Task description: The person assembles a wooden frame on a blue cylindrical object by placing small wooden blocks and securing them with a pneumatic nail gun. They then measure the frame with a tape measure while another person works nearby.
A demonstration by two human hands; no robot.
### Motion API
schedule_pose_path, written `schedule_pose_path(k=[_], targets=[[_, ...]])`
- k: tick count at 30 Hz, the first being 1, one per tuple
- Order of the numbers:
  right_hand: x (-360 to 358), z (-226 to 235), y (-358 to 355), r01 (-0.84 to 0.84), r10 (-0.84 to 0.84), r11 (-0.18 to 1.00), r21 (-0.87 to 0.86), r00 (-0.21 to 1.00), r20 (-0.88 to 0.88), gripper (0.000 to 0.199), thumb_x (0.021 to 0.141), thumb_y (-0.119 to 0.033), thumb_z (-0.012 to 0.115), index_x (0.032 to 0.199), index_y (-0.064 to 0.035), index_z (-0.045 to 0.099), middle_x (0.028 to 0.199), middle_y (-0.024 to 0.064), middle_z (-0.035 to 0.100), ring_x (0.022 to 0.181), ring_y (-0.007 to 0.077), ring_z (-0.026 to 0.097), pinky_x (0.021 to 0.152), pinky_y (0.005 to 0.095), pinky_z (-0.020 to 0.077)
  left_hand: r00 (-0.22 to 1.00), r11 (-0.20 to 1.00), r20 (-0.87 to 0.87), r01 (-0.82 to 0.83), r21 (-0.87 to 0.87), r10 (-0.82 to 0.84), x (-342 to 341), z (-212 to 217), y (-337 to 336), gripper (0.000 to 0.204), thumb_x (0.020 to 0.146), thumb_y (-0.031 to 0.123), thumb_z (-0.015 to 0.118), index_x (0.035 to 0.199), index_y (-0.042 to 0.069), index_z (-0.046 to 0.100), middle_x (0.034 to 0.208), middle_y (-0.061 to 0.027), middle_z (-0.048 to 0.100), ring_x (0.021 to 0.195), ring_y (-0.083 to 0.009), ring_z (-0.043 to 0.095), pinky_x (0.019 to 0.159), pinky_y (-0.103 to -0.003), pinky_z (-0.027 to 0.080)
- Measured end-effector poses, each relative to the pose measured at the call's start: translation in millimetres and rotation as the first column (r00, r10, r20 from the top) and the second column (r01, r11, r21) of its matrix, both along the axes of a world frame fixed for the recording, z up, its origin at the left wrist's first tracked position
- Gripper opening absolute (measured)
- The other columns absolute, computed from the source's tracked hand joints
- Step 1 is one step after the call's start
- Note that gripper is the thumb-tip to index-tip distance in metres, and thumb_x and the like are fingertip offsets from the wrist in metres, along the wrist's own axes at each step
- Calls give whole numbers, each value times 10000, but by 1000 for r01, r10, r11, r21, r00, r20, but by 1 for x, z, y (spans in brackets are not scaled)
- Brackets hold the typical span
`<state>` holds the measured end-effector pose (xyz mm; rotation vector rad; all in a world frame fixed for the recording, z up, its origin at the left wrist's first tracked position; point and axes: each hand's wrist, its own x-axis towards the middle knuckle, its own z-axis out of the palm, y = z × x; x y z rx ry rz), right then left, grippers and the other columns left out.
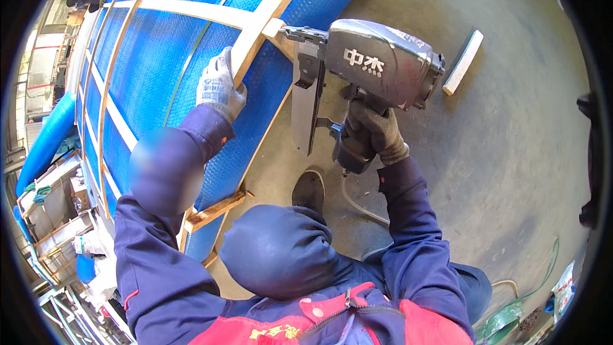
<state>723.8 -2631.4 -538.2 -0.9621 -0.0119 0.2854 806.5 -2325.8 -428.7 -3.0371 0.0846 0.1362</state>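
My gloved right hand [377, 129] grips the handle of a grey nail gun [373, 64], its nose pressed to a small wooden block [276, 29] — my left hand [219, 86], in a light glove, clasps the pale wooden slat [268, 13] over blue-wrapped cargo [159, 45] — concrete floor [511, 153] below.

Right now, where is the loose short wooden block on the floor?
In the head view the wooden block lies upper right on the concrete floor, just right of the nail gun in the right hand.
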Motion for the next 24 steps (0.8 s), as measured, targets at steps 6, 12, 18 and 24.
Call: schedule_pose_path(k=[6,12,18,24], targets=[[2,8,3,12,-12,999,-35,1000,-3,422,934,-207,691,1264,38,596,726,-6,515,637,99,492,564,262,414,999,1000,43,5,-16,-5,-1,-2,1,825,810,114,746,1526,-3,353,1434,-256,511,1329,-395,526,1147,-426,424],[-6,14,-2,-11,14,998,63,999,-48,412,951,-208,679,1283,18,590,719,-3,510,634,111,498,575,278,431,999,999,45,2,-40,0,1,-2,2,817,815,125,749,1521,-9,361,1443,-253,507,1340,-383,520,1153,-421,418],[-20,1,17,-5,39,980,201,985,-168,413,967,-203,667,1313,1,574,723,-7,493,641,120,497,598,295,443,999,999,33,-11,-40,12,1,-2,1,818,815,142,746,1524,-3,365,1425,-248,522,1327,-382,533,1148,-415,425],[-28,-5,27,0,62,942,336,983,-173,359,974,-236,676,1267,-45,592,720,0,489,647,138,511,621,317,457,999,999,54,-3,-33,4,2,0,2,827,812,141,755,1528,5,364,1430,-239,524,1319,-379,542,1146,-409,425]])
